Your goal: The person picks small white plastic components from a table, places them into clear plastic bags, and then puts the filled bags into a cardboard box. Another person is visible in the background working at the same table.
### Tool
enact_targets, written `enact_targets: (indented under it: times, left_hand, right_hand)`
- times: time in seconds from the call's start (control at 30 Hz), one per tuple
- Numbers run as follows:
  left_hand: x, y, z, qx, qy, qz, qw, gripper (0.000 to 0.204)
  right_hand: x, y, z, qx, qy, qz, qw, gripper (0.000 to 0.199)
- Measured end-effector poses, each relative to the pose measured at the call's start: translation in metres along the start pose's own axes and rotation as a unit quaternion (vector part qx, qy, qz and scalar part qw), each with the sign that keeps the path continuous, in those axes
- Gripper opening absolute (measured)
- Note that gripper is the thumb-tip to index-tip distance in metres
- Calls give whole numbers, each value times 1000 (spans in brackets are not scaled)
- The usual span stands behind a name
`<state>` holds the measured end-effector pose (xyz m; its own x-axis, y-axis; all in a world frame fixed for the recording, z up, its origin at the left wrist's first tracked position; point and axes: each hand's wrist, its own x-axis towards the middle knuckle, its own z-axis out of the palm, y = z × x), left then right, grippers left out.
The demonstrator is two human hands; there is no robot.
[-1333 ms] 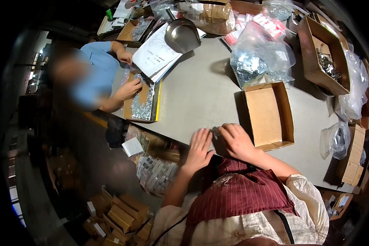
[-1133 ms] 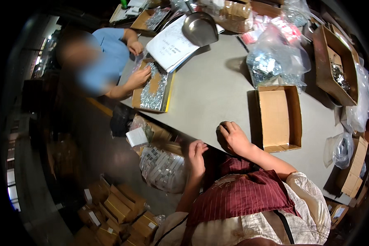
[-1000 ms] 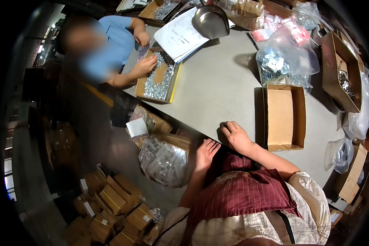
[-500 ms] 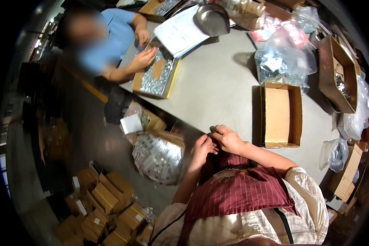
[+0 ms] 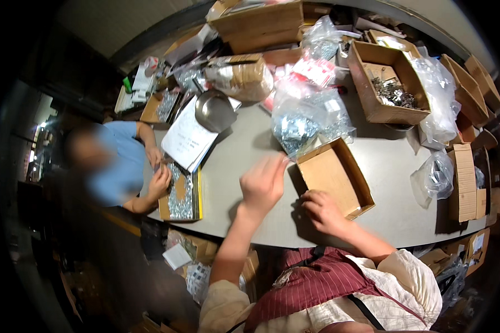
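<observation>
My left hand point(image 5: 263, 182), smeared by motion, is closed with its fingertips at the lower left corner of a clear plastic bag point(image 5: 300, 114) holding shiny metal parts. It seems to pinch that corner. My right hand point(image 5: 325, 212) is at the near left side of a shallow open cardboard box point(image 5: 330, 172), whose brown bottom shows. Its fingers are curled together and cover part of the box's side wall. What they hold, if anything, is hidden.
A co-worker in blue handles parts over a carton of metal pieces point(image 5: 180, 194) at left. A metal scoop point(image 5: 215, 111) rests on papers point(image 5: 189, 136). Back right stands a cardboard box of metal parts point(image 5: 391, 114). A clear bag point(image 5: 438, 175) lies near the right edge of the grey table point(image 5: 244, 139).
My hands, earlier close together at the table's near edge, are now apart over the table. The left has reached forward to the bag, the right to the open box. The view has turned right.
</observation>
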<state>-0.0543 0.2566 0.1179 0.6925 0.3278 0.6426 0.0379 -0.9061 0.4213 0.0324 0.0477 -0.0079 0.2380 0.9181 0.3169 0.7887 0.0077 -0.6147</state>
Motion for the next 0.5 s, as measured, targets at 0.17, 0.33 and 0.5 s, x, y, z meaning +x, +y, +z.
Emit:
enact_targets:
  times: [0.17, 0.33, 0.5]
  left_hand:
    - [128, -4, 38, 100, 38, 146, 984, 14]
    - [147, -28, 64, 144, -66, 107, 982, 12]
    - [73, -43, 62, -25, -77, -57, 995, 16]
  right_hand:
    - [-9, -17, 6, 37, 35, 0, 999, 28]
    - [-22, -5, -12, 90, 37, 15, 995, 26]
    - [-30, -3, -15, 31, 101, 122, 987, 33]
